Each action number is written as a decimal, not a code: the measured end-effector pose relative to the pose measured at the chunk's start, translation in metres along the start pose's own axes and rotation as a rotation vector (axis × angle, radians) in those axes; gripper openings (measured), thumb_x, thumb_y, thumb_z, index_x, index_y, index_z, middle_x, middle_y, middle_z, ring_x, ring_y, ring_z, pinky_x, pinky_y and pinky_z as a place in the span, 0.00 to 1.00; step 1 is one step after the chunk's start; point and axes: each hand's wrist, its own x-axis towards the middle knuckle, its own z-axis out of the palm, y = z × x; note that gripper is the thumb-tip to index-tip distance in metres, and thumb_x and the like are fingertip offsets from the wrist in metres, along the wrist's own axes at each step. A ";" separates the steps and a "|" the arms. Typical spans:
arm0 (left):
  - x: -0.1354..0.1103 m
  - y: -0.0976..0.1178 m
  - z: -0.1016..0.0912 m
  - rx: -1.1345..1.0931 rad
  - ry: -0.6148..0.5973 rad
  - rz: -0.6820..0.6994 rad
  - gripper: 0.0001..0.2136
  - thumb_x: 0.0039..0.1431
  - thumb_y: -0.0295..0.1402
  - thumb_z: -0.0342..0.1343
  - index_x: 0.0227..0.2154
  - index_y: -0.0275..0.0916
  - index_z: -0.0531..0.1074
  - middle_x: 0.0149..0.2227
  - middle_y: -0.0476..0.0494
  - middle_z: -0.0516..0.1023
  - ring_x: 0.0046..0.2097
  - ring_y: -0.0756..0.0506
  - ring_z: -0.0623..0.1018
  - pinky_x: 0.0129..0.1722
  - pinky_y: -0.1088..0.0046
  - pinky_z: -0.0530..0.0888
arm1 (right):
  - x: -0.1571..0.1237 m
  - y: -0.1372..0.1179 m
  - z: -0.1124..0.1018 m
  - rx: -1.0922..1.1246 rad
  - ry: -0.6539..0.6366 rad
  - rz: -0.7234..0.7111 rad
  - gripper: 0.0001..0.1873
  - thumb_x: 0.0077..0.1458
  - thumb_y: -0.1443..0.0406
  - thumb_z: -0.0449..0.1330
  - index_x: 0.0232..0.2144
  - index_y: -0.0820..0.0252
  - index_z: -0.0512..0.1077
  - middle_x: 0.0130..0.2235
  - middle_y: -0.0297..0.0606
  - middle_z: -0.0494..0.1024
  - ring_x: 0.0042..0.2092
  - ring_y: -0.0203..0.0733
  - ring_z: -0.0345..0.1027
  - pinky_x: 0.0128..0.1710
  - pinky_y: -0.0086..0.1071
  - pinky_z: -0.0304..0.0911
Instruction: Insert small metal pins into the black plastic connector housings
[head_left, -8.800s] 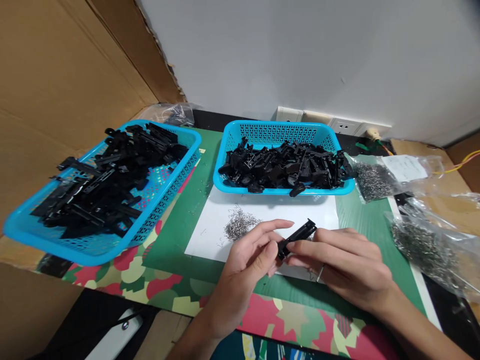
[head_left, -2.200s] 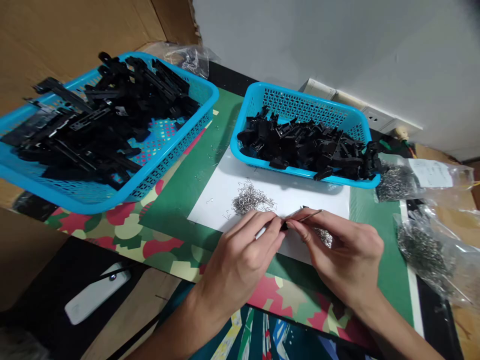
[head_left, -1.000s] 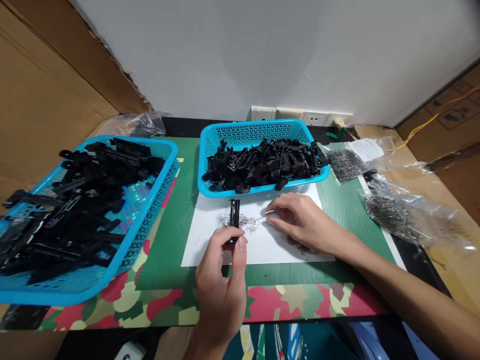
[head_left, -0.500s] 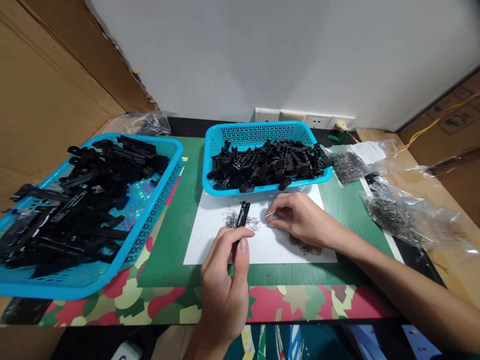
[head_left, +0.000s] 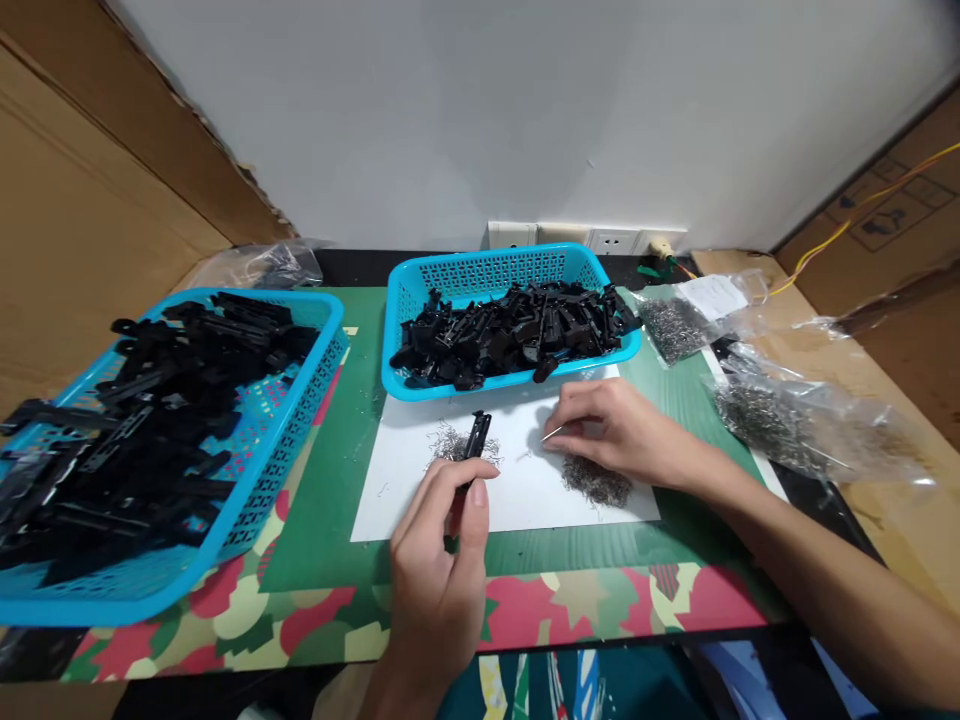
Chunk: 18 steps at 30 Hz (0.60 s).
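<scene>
My left hand [head_left: 444, 540] is closed around a narrow black plastic part [head_left: 477, 436], whose slotted end points away from me. Between thumb and forefinger, my right hand [head_left: 600, 428] pinches a thin metal pin [head_left: 553, 434]; the other fingers curl in. Beneath both hands lies a white paper sheet [head_left: 517, 505]. A small heap of fine metal pieces [head_left: 446, 443] is on the sheet behind the black part. Another heap of small metal pieces [head_left: 598, 483] lies just below my right hand, partly covered by it.
A blue basket [head_left: 517, 382] full of black parts stands behind the sheet. At left is a larger blue basket [head_left: 262, 490] with longer black parts. Clear bags of metal pieces [head_left: 772, 420] lie at right. Wall sockets [head_left: 615, 241] and yellow wires [head_left: 817, 246] are behind.
My right hand has shifted slightly right, away from the black part, still pinching the pin, which is tilted more. The left hand keeps its hold; the whole view has shifted a little.
</scene>
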 end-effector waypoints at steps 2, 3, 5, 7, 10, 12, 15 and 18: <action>0.001 0.000 0.000 0.017 -0.014 0.016 0.08 0.73 0.32 0.50 0.41 0.42 0.75 0.34 0.49 0.72 0.32 0.48 0.71 0.31 0.72 0.68 | -0.006 0.004 -0.011 0.024 0.038 0.086 0.07 0.65 0.65 0.66 0.34 0.62 0.82 0.31 0.35 0.78 0.30 0.34 0.66 0.30 0.30 0.57; 0.001 0.000 0.000 0.026 -0.023 0.024 0.09 0.74 0.32 0.49 0.41 0.42 0.75 0.35 0.48 0.73 0.33 0.47 0.72 0.32 0.72 0.68 | -0.009 0.008 -0.017 0.022 0.039 0.123 0.09 0.66 0.64 0.65 0.33 0.62 0.81 0.29 0.33 0.77 0.28 0.34 0.64 0.29 0.30 0.56; 0.002 -0.001 0.000 0.038 -0.043 0.034 0.09 0.74 0.32 0.49 0.41 0.42 0.75 0.35 0.48 0.73 0.34 0.47 0.73 0.32 0.72 0.69 | -0.017 0.016 -0.028 0.013 0.021 0.184 0.12 0.67 0.62 0.63 0.33 0.61 0.81 0.27 0.33 0.77 0.28 0.35 0.63 0.28 0.31 0.55; 0.002 -0.001 -0.001 0.045 -0.066 0.046 0.09 0.74 0.31 0.48 0.41 0.42 0.75 0.35 0.48 0.72 0.32 0.47 0.72 0.31 0.72 0.68 | -0.026 0.027 -0.039 0.004 0.011 0.219 0.14 0.68 0.59 0.62 0.33 0.60 0.81 0.28 0.33 0.77 0.29 0.35 0.63 0.28 0.30 0.55; 0.003 -0.001 -0.001 0.060 -0.121 0.088 0.10 0.74 0.30 0.48 0.42 0.43 0.75 0.34 0.48 0.71 0.31 0.48 0.71 0.30 0.72 0.68 | -0.035 0.041 -0.049 0.053 -0.049 0.219 0.14 0.66 0.56 0.63 0.35 0.60 0.82 0.28 0.32 0.76 0.28 0.35 0.62 0.27 0.30 0.56; 0.004 0.000 0.000 0.074 -0.155 0.103 0.11 0.74 0.29 0.47 0.42 0.43 0.76 0.35 0.48 0.71 0.32 0.47 0.72 0.31 0.71 0.69 | -0.039 0.047 -0.051 0.076 -0.086 0.206 0.13 0.63 0.55 0.66 0.38 0.60 0.83 0.26 0.31 0.74 0.27 0.35 0.61 0.27 0.29 0.55; 0.005 0.002 0.003 0.080 -0.172 0.090 0.11 0.74 0.30 0.47 0.43 0.43 0.76 0.36 0.46 0.72 0.34 0.46 0.73 0.34 0.71 0.70 | -0.040 0.048 -0.049 0.077 -0.096 0.207 0.13 0.60 0.57 0.69 0.41 0.60 0.83 0.28 0.32 0.76 0.27 0.36 0.63 0.27 0.30 0.57; 0.005 0.005 0.006 0.087 -0.174 0.057 0.11 0.74 0.30 0.48 0.43 0.43 0.77 0.37 0.46 0.72 0.34 0.46 0.72 0.34 0.70 0.70 | -0.038 0.045 -0.044 0.083 -0.079 0.222 0.10 0.63 0.59 0.67 0.38 0.60 0.83 0.33 0.36 0.82 0.31 0.38 0.70 0.32 0.31 0.63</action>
